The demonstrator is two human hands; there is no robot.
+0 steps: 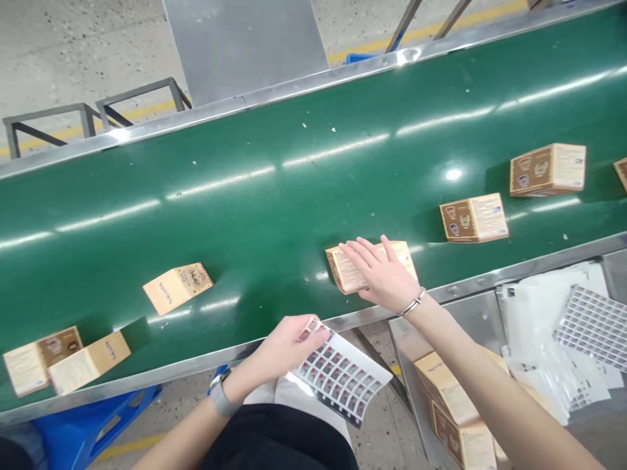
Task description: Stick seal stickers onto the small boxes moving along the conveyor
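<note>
My left hand [298, 343] pinches the corner of a sheet of small stickers [343, 375], thumb on top, over my lap at the near edge of the belt. My right hand [385, 274] lies flat across a small brown and cream carton [347, 277], its fingers stretched out and hiding much of the top. That carton rests on the green conveyor belt [274, 222]. To its right are another carton [475, 219] and, farther off, a third carton [547, 170].
On the left of the belt lie a single carton [179, 287] and two touching cartons [88, 364]. A metal side tray [482, 313] at lower right holds more cartons [450, 385], white sheets [539, 326] and a sticker sheet [595, 326]. A blue stool [93, 424] stands at lower left.
</note>
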